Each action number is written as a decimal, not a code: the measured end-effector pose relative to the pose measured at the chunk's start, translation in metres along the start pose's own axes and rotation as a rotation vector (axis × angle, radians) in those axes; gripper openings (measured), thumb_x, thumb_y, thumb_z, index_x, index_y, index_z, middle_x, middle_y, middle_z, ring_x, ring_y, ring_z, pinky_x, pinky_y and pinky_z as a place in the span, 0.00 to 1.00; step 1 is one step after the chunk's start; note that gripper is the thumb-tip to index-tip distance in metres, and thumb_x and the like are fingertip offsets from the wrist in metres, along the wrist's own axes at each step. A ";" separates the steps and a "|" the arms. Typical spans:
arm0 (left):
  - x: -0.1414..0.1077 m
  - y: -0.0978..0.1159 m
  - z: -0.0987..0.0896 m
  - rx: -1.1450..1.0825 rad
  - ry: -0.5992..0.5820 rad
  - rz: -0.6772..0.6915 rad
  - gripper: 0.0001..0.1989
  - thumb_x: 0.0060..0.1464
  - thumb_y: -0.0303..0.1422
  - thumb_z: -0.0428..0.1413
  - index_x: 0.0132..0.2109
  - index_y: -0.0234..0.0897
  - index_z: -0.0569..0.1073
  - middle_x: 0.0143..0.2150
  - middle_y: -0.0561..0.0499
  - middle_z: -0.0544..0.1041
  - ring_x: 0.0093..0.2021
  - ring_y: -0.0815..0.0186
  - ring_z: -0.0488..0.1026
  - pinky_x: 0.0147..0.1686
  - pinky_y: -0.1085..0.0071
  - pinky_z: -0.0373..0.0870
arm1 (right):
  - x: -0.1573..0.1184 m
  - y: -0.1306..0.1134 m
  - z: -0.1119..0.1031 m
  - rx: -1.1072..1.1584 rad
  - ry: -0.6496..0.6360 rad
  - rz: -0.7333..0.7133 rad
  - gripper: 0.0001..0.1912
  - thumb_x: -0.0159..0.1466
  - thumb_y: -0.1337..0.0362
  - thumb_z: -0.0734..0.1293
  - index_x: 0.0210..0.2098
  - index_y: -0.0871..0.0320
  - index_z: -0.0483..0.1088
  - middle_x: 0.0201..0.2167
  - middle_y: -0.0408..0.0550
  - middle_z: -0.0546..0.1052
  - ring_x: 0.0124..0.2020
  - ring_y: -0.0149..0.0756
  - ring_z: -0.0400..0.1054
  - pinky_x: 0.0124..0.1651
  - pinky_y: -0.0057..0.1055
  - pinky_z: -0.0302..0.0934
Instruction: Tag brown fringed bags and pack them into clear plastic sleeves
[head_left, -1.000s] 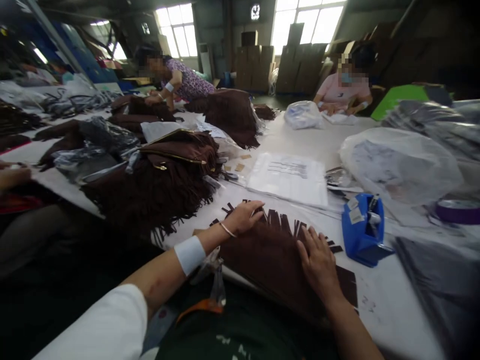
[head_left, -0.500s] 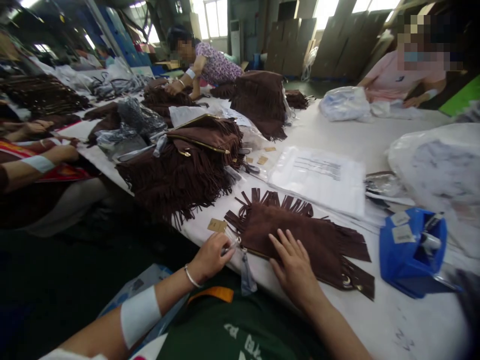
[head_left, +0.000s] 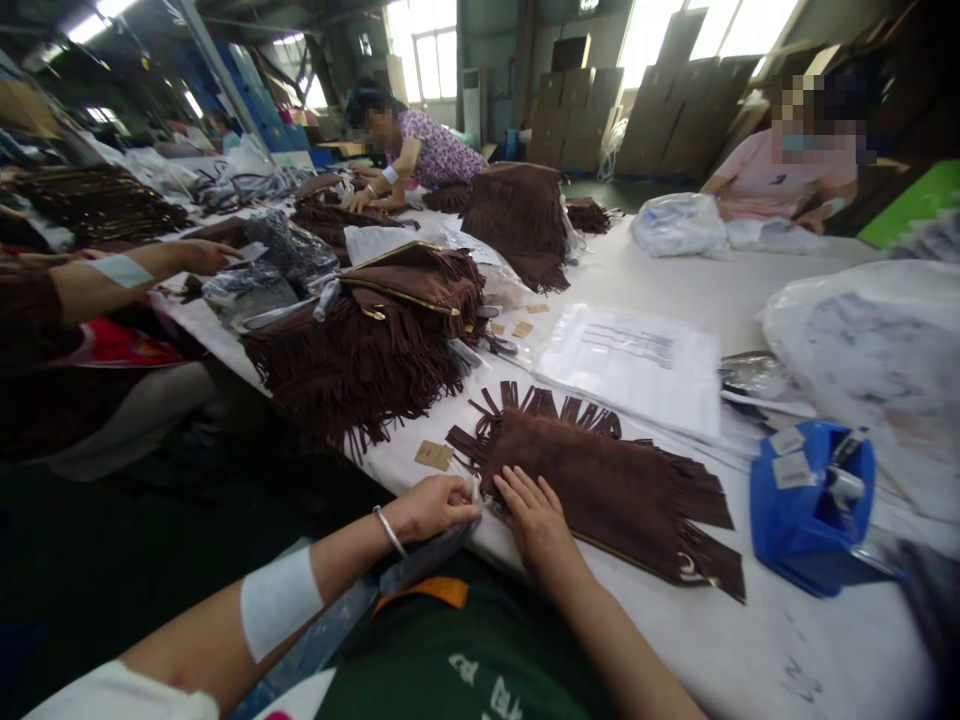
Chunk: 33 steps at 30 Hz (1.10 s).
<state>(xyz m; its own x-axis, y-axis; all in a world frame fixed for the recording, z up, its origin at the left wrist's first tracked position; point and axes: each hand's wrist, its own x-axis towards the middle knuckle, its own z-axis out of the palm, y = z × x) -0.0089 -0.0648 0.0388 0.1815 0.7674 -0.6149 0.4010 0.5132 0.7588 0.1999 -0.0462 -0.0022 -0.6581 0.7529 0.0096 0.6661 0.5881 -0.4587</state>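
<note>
A brown fringed bag (head_left: pixel 592 470) lies flat on the white table, its zipper edge toward me. My right hand (head_left: pixel 536 520) rests on the bag's near left corner, fingers spread slightly and flat. Just left of that corner, my left hand (head_left: pixel 439 508) is closed in a pinch on a clear plastic piece by the zipper end. A greyish plastic-wrapped strip (head_left: pixel 427 558) hangs below the left fingers. Beside the bag's left fringe lies a tan tag (head_left: pixel 434 456).
A heap of brown fringed bags (head_left: pixel 375 340) stands at the left. Behind my bag are plastic-covered papers (head_left: pixel 630 365). A blue holder (head_left: pixel 810 510) and a large plastic bag (head_left: pixel 870 350) are at the right. Other people work around the table.
My right hand has slid left to the bag's corner. My left hand has moved slightly right, and the wrapped strip now trails beneath it. A neighbour's hand at the left has reached forward.
</note>
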 end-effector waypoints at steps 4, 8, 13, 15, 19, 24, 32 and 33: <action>0.009 0.005 0.007 -0.322 -0.090 -0.178 0.23 0.37 0.48 0.63 0.29 0.31 0.69 0.22 0.49 0.74 0.21 0.65 0.73 0.17 0.76 0.63 | 0.003 -0.004 -0.008 0.097 0.024 0.049 0.27 0.62 0.72 0.54 0.61 0.55 0.57 0.63 0.47 0.58 0.65 0.36 0.47 0.66 0.45 0.39; 0.006 0.008 0.023 -0.693 0.025 -0.211 0.23 0.40 0.44 0.64 0.36 0.29 0.71 0.29 0.46 0.77 0.30 0.66 0.76 0.29 0.75 0.71 | 0.008 -0.010 -0.020 0.284 -0.007 0.132 0.26 0.64 0.66 0.52 0.62 0.56 0.55 0.62 0.49 0.60 0.64 0.38 0.48 0.64 0.48 0.44; 0.001 0.008 0.039 -0.868 0.095 -0.117 0.20 0.44 0.40 0.62 0.39 0.29 0.71 0.35 0.43 0.78 0.35 0.64 0.77 0.38 0.71 0.73 | 0.007 -0.024 -0.019 0.185 -0.057 0.170 0.37 0.57 0.62 0.60 0.65 0.58 0.47 0.65 0.50 0.53 0.66 0.45 0.44 0.64 0.53 0.42; 0.000 0.005 0.033 -0.732 0.044 -0.078 0.19 0.45 0.40 0.61 0.39 0.29 0.70 0.35 0.43 0.78 0.35 0.63 0.77 0.38 0.68 0.73 | 0.004 -0.022 -0.014 0.081 -0.044 0.133 0.39 0.54 0.69 0.59 0.65 0.58 0.47 0.65 0.48 0.52 0.65 0.42 0.45 0.64 0.49 0.43; -0.006 -0.009 -0.010 -0.040 0.219 0.144 0.14 0.53 0.39 0.55 0.42 0.33 0.71 0.36 0.46 0.77 0.37 0.62 0.75 0.42 0.63 0.72 | 0.001 -0.007 -0.010 -0.032 -0.080 0.024 0.38 0.55 0.75 0.56 0.64 0.53 0.48 0.65 0.42 0.53 0.65 0.35 0.47 0.64 0.40 0.45; 0.001 -0.027 -0.064 0.779 0.509 0.427 0.21 0.52 0.33 0.57 0.54 0.37 0.66 0.57 0.42 0.67 0.59 0.55 0.60 0.59 0.53 0.57 | -0.001 0.002 -0.019 -0.125 -0.082 -0.002 0.34 0.61 0.76 0.52 0.64 0.46 0.47 0.65 0.37 0.51 0.65 0.35 0.48 0.64 0.43 0.42; -0.015 -0.035 -0.065 0.709 0.474 0.373 0.15 0.48 0.39 0.61 0.39 0.35 0.68 0.40 0.47 0.71 0.43 0.58 0.67 0.46 0.60 0.67 | -0.016 -0.001 -0.010 -0.220 -0.016 -0.049 0.31 0.66 0.65 0.55 0.66 0.56 0.41 0.66 0.46 0.49 0.66 0.42 0.43 0.65 0.47 0.39; -0.022 -0.032 -0.062 0.661 0.431 0.322 0.15 0.49 0.39 0.60 0.40 0.36 0.68 0.39 0.48 0.71 0.40 0.60 0.68 0.43 0.62 0.68 | -0.017 -0.001 -0.008 -0.236 -0.006 -0.052 0.31 0.65 0.69 0.54 0.66 0.56 0.40 0.66 0.47 0.49 0.66 0.42 0.43 0.65 0.47 0.40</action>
<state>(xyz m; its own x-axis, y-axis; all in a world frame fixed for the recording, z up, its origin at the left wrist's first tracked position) -0.0812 -0.0749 0.0414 0.0730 0.9855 -0.1534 0.8544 0.0175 0.5194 0.2134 -0.0576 0.0054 -0.6948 0.7188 0.0224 0.6947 0.6790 -0.2374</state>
